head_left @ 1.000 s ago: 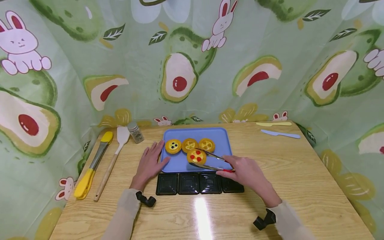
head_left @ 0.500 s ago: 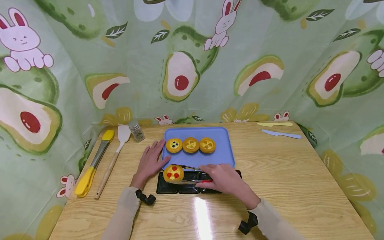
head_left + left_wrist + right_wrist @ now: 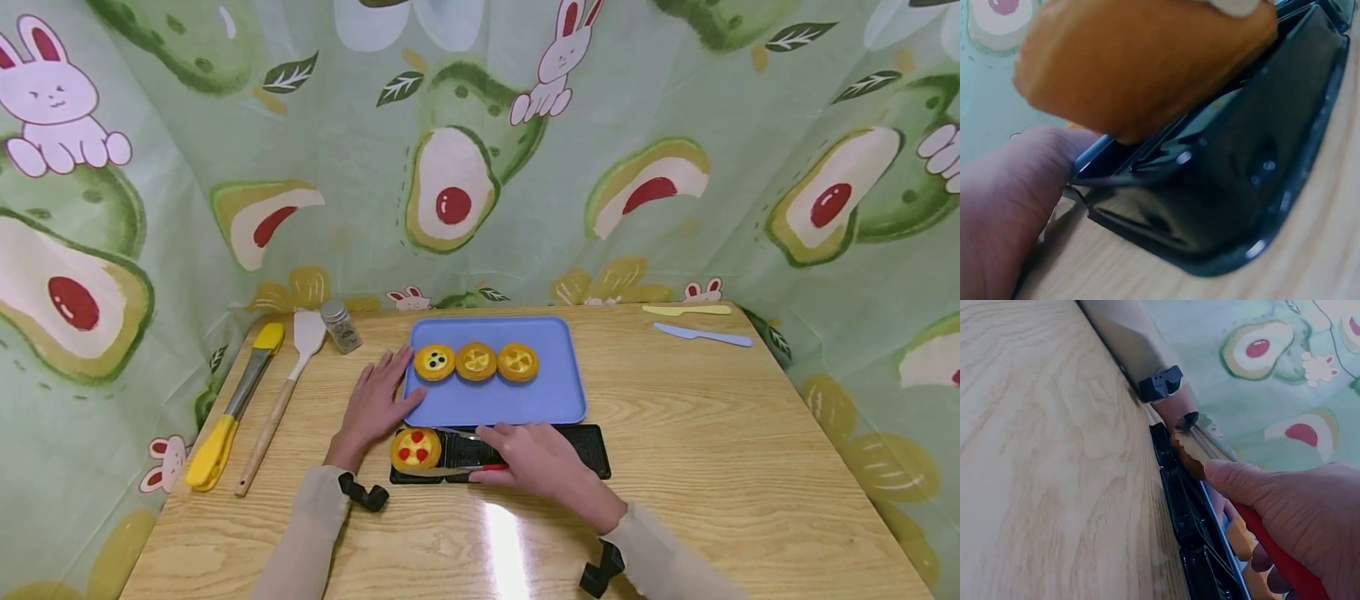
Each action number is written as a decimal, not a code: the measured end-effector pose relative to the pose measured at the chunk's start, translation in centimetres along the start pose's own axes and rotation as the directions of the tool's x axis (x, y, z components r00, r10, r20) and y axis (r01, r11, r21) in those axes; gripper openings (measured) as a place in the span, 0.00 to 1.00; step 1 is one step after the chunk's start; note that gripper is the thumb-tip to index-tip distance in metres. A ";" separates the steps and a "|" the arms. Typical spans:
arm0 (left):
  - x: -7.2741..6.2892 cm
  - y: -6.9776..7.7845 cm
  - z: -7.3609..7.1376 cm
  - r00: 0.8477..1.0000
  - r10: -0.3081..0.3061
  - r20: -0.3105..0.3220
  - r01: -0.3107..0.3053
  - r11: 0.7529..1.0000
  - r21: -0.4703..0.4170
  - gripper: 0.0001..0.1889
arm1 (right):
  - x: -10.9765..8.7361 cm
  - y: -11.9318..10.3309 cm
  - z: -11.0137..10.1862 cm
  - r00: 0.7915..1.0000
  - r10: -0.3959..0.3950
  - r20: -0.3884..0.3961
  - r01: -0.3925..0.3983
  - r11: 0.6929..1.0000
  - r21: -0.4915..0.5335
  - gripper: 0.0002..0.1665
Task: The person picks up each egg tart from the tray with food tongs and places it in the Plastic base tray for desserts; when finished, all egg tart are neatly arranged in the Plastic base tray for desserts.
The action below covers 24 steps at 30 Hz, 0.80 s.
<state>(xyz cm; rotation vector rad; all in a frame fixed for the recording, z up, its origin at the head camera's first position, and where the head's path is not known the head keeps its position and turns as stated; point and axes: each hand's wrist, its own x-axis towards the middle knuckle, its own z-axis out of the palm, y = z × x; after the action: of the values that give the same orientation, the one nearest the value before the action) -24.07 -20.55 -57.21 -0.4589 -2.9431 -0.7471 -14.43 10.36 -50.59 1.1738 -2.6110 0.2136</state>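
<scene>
My right hand (image 3: 536,458) grips red-handled metal tongs (image 3: 1282,559), thumb along the handle. Between the tongs' arms is a tart (image 3: 416,449) with red toppings, at the leftmost compartment of the black plastic tray (image 3: 592,450). From the left wrist view, the tart (image 3: 1147,69) looks tilted, its underside low over that compartment's walls. My left hand (image 3: 377,402) rests with straight fingers at the left edge of the blue tray (image 3: 517,408). On this tray a tart with dark dots (image 3: 435,363) and two tarts with yellow wedges (image 3: 476,362) stand in a row.
At the left lie yellow-tipped tongs (image 3: 236,408) and a white spatula (image 3: 288,383) with a wooden handle. A shaker jar (image 3: 341,327) stands behind them. A yellow knife (image 3: 686,310) and a blue knife (image 3: 702,335) lie at the back right. A patterned curtain (image 3: 540,250) encloses the table.
My right hand has carried the red-topped tart in the tongs from the blue tray, left and towards me, down to the leftmost black compartment. My left hand has stayed in place.
</scene>
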 end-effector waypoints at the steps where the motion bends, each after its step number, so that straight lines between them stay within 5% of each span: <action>1: 0.0 0.0 0.0 1.000 -0.002 0.002 0.002 1.000 0.000 0.45 | 0.0 -0.1 0.1 1.000 0.003 0.004 -0.003 1.000 -0.001 0.36; 24: 0.0 0.1 0.0 1.000 -0.010 0.001 0.010 1.000 -0.006 0.46 | 0.0 -0.5 0.0 0.998 0.058 0.030 -0.057 0.998 -0.020 0.44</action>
<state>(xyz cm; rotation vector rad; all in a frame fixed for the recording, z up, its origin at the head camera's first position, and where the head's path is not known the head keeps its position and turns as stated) -24.03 -20.51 -57.17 -0.4452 -2.9475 -0.7570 -14.06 10.04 -50.63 1.1054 -2.6698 0.1835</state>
